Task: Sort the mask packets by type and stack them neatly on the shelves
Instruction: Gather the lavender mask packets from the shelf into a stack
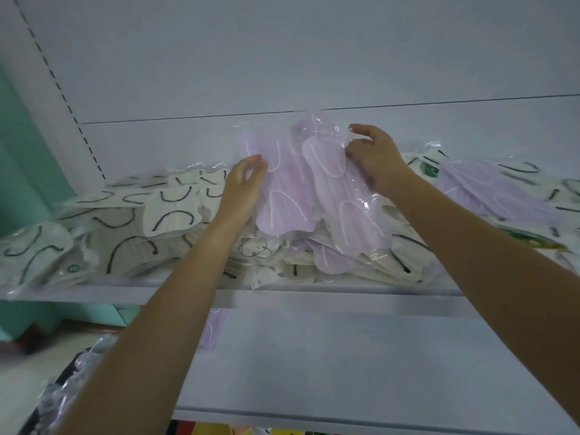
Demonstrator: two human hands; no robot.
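Here, 2 hands work at the upper shelf [282, 293]. The left hand [244, 180] and right hand [373, 158] grasp 2 purple packets [314, 189] by opposite edges, on top of the middle heap. 1 single purple packet [496, 189] lies to the right. 1 half-hidden purple packet [216, 328] sits on the lower shelf [345, 356], its far end covered by the upper shelf edge. White packets [169, 211] with black loops crowd the left, overlapping too much to count. A dark container [62, 387] at near left is blurred and cut off.
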